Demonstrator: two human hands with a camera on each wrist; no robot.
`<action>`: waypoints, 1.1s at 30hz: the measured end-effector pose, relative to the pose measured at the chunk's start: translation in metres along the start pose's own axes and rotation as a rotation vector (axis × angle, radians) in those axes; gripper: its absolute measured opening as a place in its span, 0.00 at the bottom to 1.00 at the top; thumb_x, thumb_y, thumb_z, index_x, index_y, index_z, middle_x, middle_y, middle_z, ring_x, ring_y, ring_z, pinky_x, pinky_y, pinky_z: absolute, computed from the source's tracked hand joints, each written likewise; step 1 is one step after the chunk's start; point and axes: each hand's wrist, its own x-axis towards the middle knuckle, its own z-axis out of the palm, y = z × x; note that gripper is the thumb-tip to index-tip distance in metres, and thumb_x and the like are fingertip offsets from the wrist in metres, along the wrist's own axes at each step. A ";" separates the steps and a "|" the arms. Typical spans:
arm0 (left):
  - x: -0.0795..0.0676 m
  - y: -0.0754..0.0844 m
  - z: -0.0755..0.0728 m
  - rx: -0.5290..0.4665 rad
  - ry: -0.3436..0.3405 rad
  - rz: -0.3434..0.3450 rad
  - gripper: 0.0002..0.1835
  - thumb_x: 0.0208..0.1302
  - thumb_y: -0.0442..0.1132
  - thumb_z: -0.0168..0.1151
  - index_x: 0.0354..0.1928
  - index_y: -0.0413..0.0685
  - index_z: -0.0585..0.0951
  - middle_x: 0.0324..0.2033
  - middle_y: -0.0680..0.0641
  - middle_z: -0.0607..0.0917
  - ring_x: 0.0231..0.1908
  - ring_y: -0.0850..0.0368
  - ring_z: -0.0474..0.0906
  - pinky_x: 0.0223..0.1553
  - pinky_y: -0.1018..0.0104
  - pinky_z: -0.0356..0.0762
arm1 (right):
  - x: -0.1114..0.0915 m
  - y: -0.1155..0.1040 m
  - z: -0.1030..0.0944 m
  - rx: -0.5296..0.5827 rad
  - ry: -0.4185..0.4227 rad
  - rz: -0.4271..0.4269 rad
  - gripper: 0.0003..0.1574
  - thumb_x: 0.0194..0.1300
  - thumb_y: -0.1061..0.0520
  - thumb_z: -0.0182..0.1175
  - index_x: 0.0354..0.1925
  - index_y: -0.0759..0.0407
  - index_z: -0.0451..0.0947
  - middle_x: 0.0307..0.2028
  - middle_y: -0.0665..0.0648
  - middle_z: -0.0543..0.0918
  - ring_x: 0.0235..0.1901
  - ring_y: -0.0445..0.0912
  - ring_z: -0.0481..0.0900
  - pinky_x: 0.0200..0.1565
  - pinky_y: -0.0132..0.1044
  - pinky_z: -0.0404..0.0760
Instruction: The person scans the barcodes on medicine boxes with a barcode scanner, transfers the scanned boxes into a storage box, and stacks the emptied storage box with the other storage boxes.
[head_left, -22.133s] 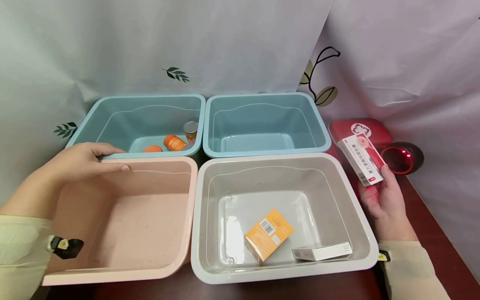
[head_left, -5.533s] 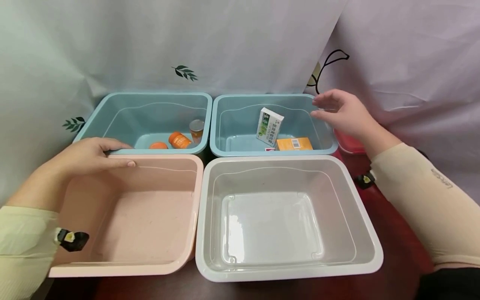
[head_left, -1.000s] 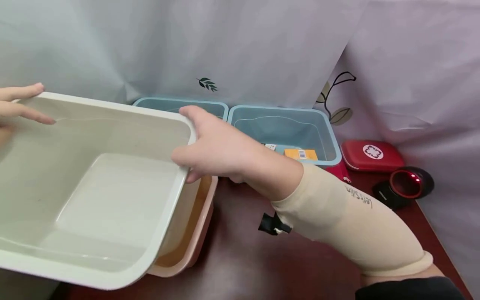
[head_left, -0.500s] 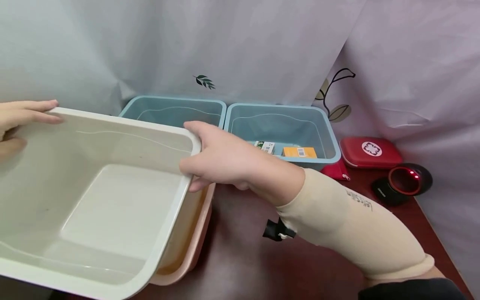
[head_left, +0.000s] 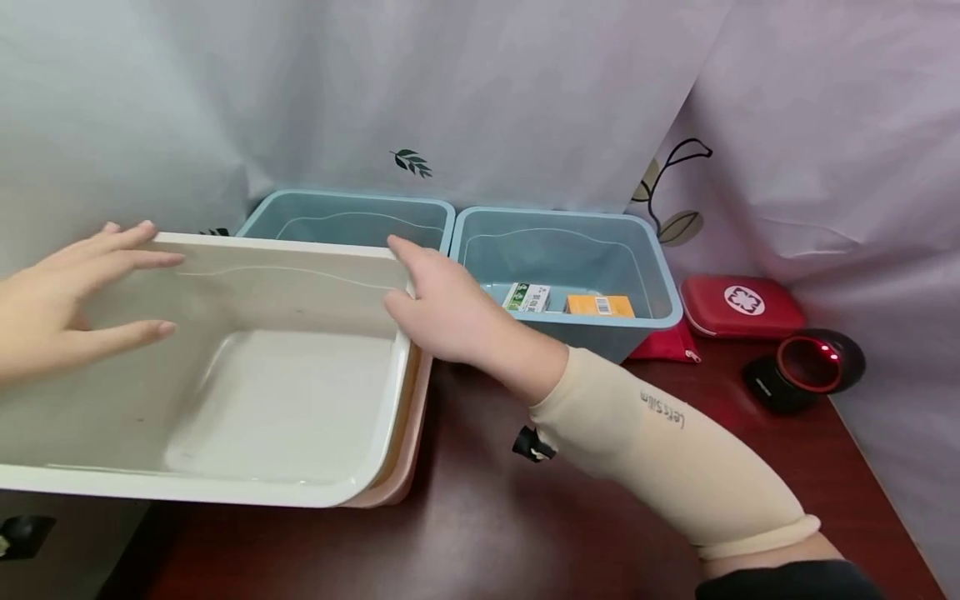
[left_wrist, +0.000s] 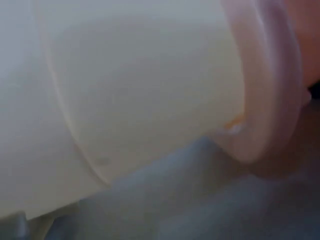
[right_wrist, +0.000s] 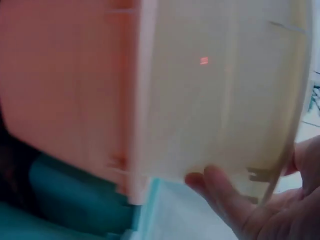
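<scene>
A pale grey plastic bin (head_left: 285,392) sits partly inside the pink bin (head_left: 411,450) at the left, with the pink rim showing along its right side. My right hand (head_left: 453,308) grips the grey bin's back right corner, thumb inside the rim and fingers outside; the right wrist view shows those fingers (right_wrist: 220,187) under the rim, against the outer wall. Over the back left corner my left hand (head_left: 75,292) is spread, its fingers straight and overlapping the rim. In the left wrist view, the grey wall (left_wrist: 140,90) stands above the pink rim (left_wrist: 270,95).
Behind stand two blue bins, the left one (head_left: 352,200) largely covered from view. In the right one (head_left: 562,218) lie an orange box (head_left: 600,305) and a white-green box (head_left: 527,297). A red case (head_left: 738,306) and a black scanner (head_left: 802,371) stand at the right.
Medicine boxes went from the grey bin to the right blue bin. The grey bin then moved left onto the pink one; lately it has levelled and my left fingers have spread.
</scene>
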 end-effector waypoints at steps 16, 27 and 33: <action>-0.006 -0.003 0.047 -0.158 -0.087 -0.017 0.41 0.55 0.38 0.83 0.71 0.39 0.76 0.78 0.26 0.60 0.81 0.27 0.42 0.79 0.40 0.31 | 0.008 0.048 0.048 -0.185 0.071 -0.066 0.36 0.85 0.53 0.43 0.84 0.59 0.56 0.79 0.57 0.66 0.78 0.49 0.62 0.76 0.42 0.62; -0.007 -0.007 0.056 -0.187 -0.065 -0.010 0.37 0.56 0.37 0.82 0.68 0.41 0.78 0.79 0.30 0.62 0.81 0.29 0.42 0.79 0.38 0.31 | 0.008 0.056 0.057 -0.231 0.113 -0.085 0.35 0.85 0.51 0.44 0.83 0.58 0.59 0.77 0.57 0.71 0.75 0.50 0.67 0.74 0.45 0.66; -0.007 -0.013 0.058 -0.176 -0.045 0.000 0.36 0.56 0.37 0.81 0.67 0.42 0.79 0.79 0.32 0.62 0.81 0.31 0.44 0.80 0.45 0.32 | 0.007 0.060 0.061 -0.226 0.130 -0.080 0.37 0.86 0.44 0.47 0.83 0.56 0.61 0.76 0.56 0.71 0.74 0.47 0.69 0.71 0.43 0.70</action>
